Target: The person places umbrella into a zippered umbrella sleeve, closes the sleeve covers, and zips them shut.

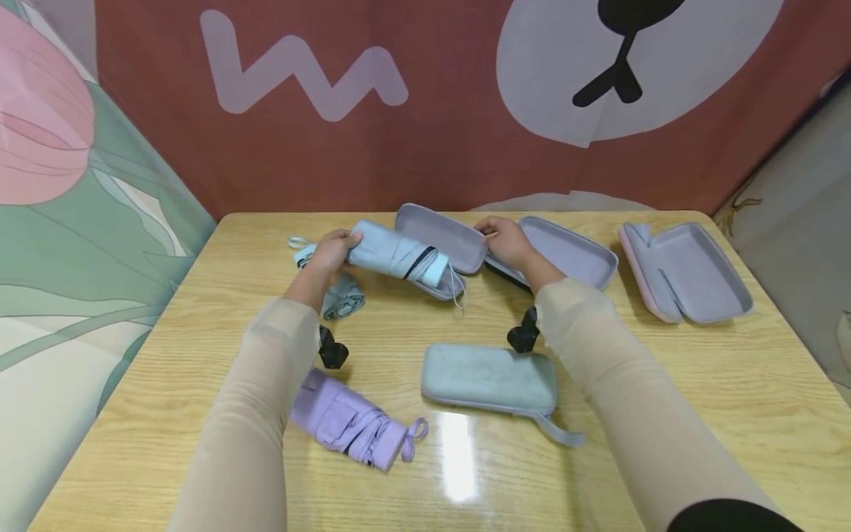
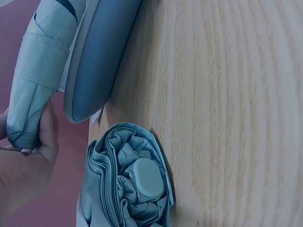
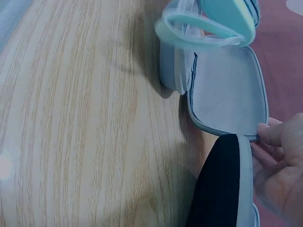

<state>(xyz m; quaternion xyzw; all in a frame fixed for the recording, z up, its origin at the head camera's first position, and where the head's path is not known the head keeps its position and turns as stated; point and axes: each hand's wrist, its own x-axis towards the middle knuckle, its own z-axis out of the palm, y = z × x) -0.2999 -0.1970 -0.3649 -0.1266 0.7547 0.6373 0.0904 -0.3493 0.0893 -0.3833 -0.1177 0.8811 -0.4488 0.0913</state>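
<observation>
My left hand (image 1: 332,253) grips one end of a folded light blue umbrella (image 1: 380,247), its strap end hanging to the right. Below the umbrella stands an open blue case (image 2: 102,61) with a grey lining. At the case's raised lid (image 1: 444,235), my right hand (image 1: 508,242) pinches the far right corner between thumb and fingers, as the right wrist view shows. The umbrella's strap loop (image 3: 189,28) dangles over the case there. Partly hidden under my left wrist lies a folded teal umbrella (image 2: 128,184), its flat end facing the left wrist camera.
A black case (image 3: 220,189) with a grey lining lies open beside my right hand. Farther right is an open pink case (image 1: 705,273). Closer to me are a closed pale green case (image 1: 488,377) and a folded purple umbrella (image 1: 359,425). A curtain (image 1: 452,162) hangs behind the table.
</observation>
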